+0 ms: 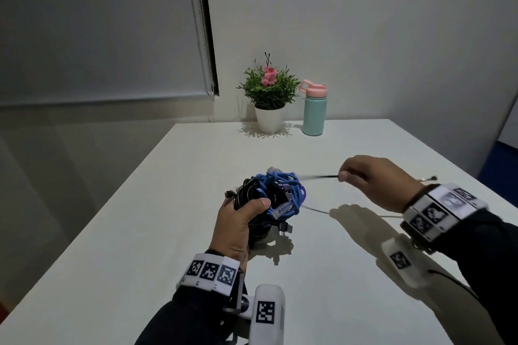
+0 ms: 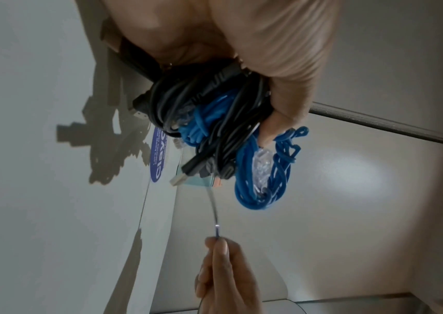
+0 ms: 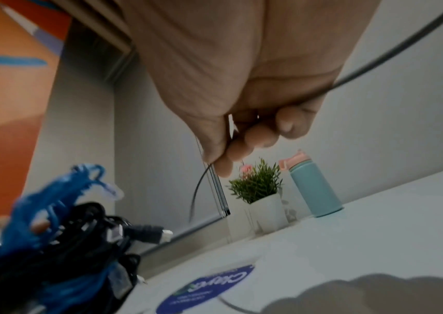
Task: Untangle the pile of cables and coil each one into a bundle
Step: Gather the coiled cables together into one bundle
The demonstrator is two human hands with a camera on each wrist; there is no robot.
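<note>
Now, the pull line: my right hand pinches a thin black cable, and the tangle it runs into lies to the left of those fingers, near but apart.
Cable axis: nearly level, from the tangle on the left to my pinch on the right; the stretch close to the tangle is blurred, so I cannot tell where it leaves the knot.
Cable tail: it passes through my right palm and out past the wrist, its far end lying on the table behind that hand.
Right fingers: thumb and forefinger pressed together on the cable, the other fingers curled in loosely beneath; palm down, wrist raised off the table.
Left hand: wrapped round the tangle from below and behind, thumb over the front, holding it above the table.
Tangle: black leads and a blue cable looped together, with several plugs sticking out.
Nearer hand: the left already has the bundle; the right is the free end's only hold.
Judgement: the next pull wants to go rightward along the cable's own line while the left keeps the tangle from following.
Risk: a loop could cinch inside the knot, I judge.
Progress: early, nothing is coiled yet.
</note>
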